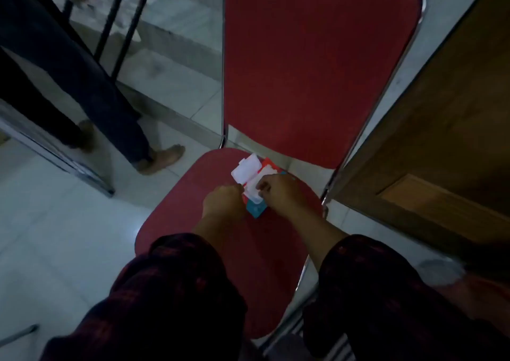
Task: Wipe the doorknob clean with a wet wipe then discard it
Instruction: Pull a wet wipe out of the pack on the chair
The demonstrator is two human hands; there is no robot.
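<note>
A red and teal pack of wet wipes (258, 209) lies on the seat of a red chair (193, 222), its white flap (244, 168) folded open toward the backrest. My left hand (223, 202) presses on the pack's left edge. My right hand (278, 189) pinches a white wet wipe (255, 191) at the pack's opening. Dark patterned sleeves cover both forearms. No doorknob is in view.
A brown wooden door (430, 145) stands at the right, close to the chair's metal frame. Another person's legs and bare feet (162, 157) are on the white tiled floor at the left, beside a dark railing (116, 29). A pale object (438, 271) lies at the lower right.
</note>
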